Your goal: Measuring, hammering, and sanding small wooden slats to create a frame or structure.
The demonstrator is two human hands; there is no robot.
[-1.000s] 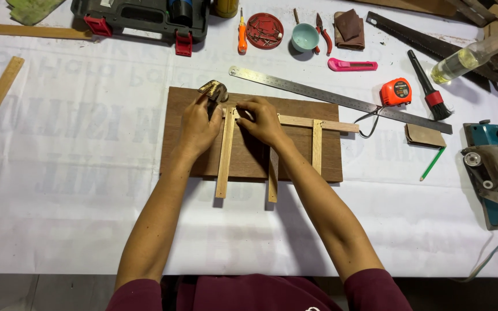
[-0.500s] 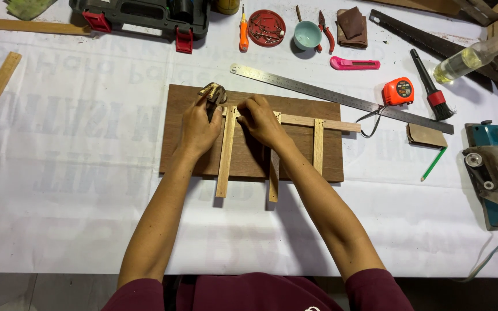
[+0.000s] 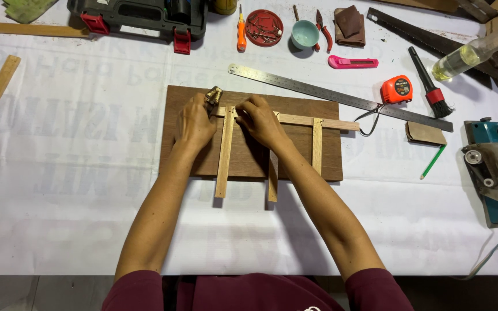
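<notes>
A board (image 3: 295,147) is lying at the middle of the bench (image 3: 76,190), with a frame of strips (image 3: 225,152) being carried on it. Behind the board, a ruler (image 3: 329,95) is lying aslant; a tape measure (image 3: 396,90) and a brush (image 3: 430,86) are lying to its right. A planer (image 3: 494,173) is sitting at the far right, and a tool case (image 3: 139,14) is lying behind, to the left.
</notes>
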